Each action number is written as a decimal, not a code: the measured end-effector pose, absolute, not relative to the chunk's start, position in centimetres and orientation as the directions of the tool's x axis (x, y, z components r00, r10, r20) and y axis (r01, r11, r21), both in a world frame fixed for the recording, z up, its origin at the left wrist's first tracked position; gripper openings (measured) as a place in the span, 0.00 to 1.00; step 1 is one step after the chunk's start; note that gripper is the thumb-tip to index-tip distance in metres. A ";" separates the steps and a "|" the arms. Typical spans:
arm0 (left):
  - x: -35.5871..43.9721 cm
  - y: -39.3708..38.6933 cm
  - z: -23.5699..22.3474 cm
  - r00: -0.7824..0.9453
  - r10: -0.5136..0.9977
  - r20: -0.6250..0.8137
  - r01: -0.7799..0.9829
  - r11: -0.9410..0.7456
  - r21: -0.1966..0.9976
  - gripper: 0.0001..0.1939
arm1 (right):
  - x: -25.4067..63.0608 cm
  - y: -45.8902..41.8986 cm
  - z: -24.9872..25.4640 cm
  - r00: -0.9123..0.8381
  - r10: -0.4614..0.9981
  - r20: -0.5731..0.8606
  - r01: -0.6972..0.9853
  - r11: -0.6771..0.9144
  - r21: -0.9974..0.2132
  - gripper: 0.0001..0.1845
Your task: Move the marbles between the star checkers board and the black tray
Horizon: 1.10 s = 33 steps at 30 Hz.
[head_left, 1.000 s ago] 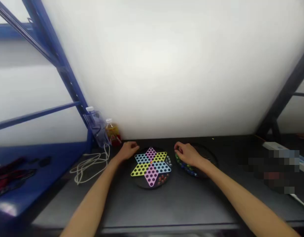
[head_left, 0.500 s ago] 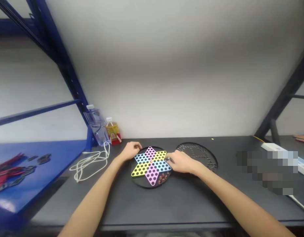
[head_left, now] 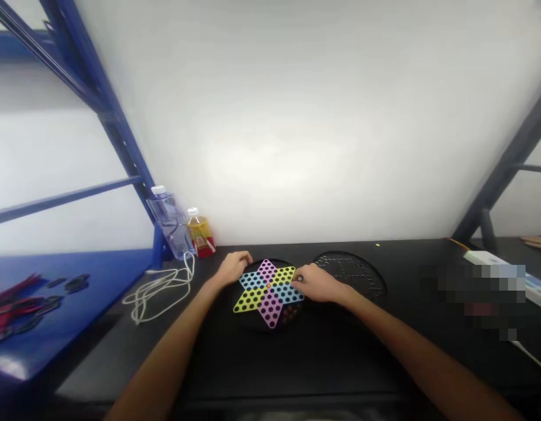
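Note:
A Chinese checkers board (head_left: 252, 298) lies on the black table, its star in pink, yellow and pale blue with dark holes, set in a round black base. One small orange marble (head_left: 268, 286) sits at the star's centre. Several reddish marbles (head_left: 290, 314) lie in the base at its near right. My left hand (head_left: 235, 267) has its bent fingers on the board's far left rim. My right hand (head_left: 318, 283) is over the right side of the star, thumb and fingers pinched together by the blue and yellow points; what is between them is too small to name.
A round black lid (head_left: 371, 275) with raised marks lies right of the board. Leftward are a white cable (head_left: 165, 285), a clear plastic jug (head_left: 171, 225) and a red-yellow bottle (head_left: 200, 235). A blue table (head_left: 95, 298) adjoins. At far right is a white box (head_left: 533, 283).
My right hand has shifted slightly up and left over the star. The left hand stays at the rim. The table looks darker and the wall brighter.

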<state>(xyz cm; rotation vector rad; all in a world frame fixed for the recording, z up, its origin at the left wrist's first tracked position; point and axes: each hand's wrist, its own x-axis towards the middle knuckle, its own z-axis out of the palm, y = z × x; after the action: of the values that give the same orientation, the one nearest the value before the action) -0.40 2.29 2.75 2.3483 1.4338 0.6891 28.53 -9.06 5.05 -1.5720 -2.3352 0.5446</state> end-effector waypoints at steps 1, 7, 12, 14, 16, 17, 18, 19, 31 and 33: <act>-0.4 2.3 2.7 0.382 0.891 0.243 0.747 -0.453 0.486 0.14 | 28.5 -9.0 5.0 -0.364 0.931 0.020 0.820 0.331 -0.467 0.13; -0.3 2.3 2.7 0.376 0.894 0.243 0.760 -0.447 0.471 0.14 | 28.2 -8.6 4.3 -0.334 0.942 0.034 0.797 0.301 -0.524 0.09; -0.3 2.4 2.6 0.383 0.892 0.241 0.770 -0.452 0.450 0.14 | 28.4 -8.4 3.9 -0.245 0.963 0.109 0.754 0.260 -0.603 0.08; -0.3 2.4 2.6 0.385 0.890 0.242 0.771 -0.455 0.446 0.14 | 28.9 -8.1 4.3 -0.199 0.975 0.097 0.612 0.201 -0.765 0.10; -0.3 2.4 2.5 0.378 0.894 0.241 0.777 -0.448 0.443 0.14 | 29.7 -7.7 4.8 -0.192 0.981 0.023 0.325 0.085 -0.942 0.12; -0.3 2.4 2.5 0.373 0.897 0.238 0.782 -0.442 0.440 0.14 | 30.2 -7.5 5.0 -0.209 0.978 -0.017 0.154 0.016 -0.988 0.13; -0.3 2.5 2.4 0.365 0.900 0.237 0.787 -0.435 0.438 0.14 | 30.6 -7.3 5.2 -0.233 0.971 -0.043 -0.001 -0.045 -0.999 0.14; -0.3 2.5 2.4 0.360 0.903 0.235 0.790 -0.429 0.437 0.14 | 30.9 -7.2 5.3 -0.253 0.966 -0.054 -0.118 -0.086 -0.989 0.15; 0.0 2.2 2.6 0.361 0.899 0.247 0.794 -0.435 0.425 0.14 | 29.7 -8.6 4.8 -0.319 0.933 0.169 0.873 0.358 -0.332 0.10; -0.1 2.2 2.6 0.362 0.896 0.257 0.785 -0.441 0.435 0.14 | 29.3 -9.0 5.1 -0.335 0.934 0.123 0.904 0.356 -0.238 0.11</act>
<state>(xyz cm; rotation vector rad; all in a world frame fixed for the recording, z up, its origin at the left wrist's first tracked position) -0.08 2.18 2.62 2.3857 1.5041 0.6803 29.32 -9.01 5.05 -1.6490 -2.3812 0.1848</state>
